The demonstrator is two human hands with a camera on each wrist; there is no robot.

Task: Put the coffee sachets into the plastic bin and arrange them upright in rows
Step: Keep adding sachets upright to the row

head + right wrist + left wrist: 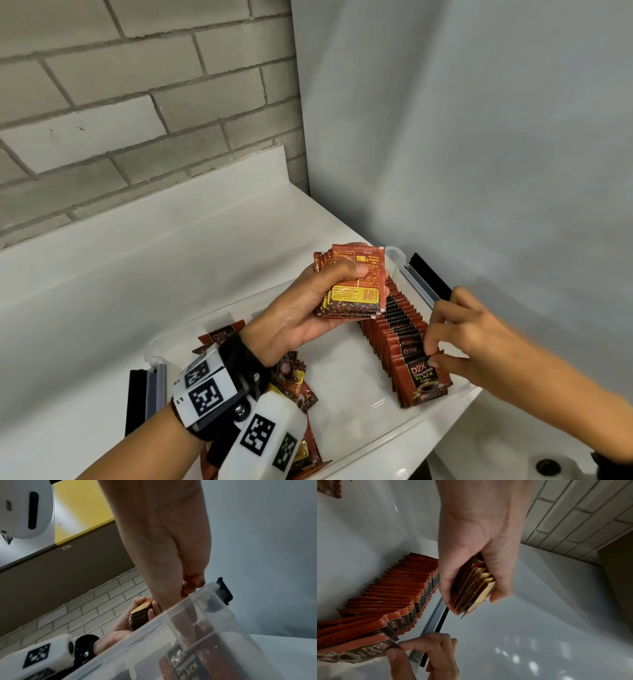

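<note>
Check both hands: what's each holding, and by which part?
Left hand grips a stack of sachets across its middle, thumb on the front face. Right hand pinches the top edge of the front sachet in the upright row.

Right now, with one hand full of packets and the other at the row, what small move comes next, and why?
Probably the right hand lets go of the front sachet, which its fingers pinch, then takes one from the stack in the left hand. The row in the bin leans, and loose sachets remain.
</note>
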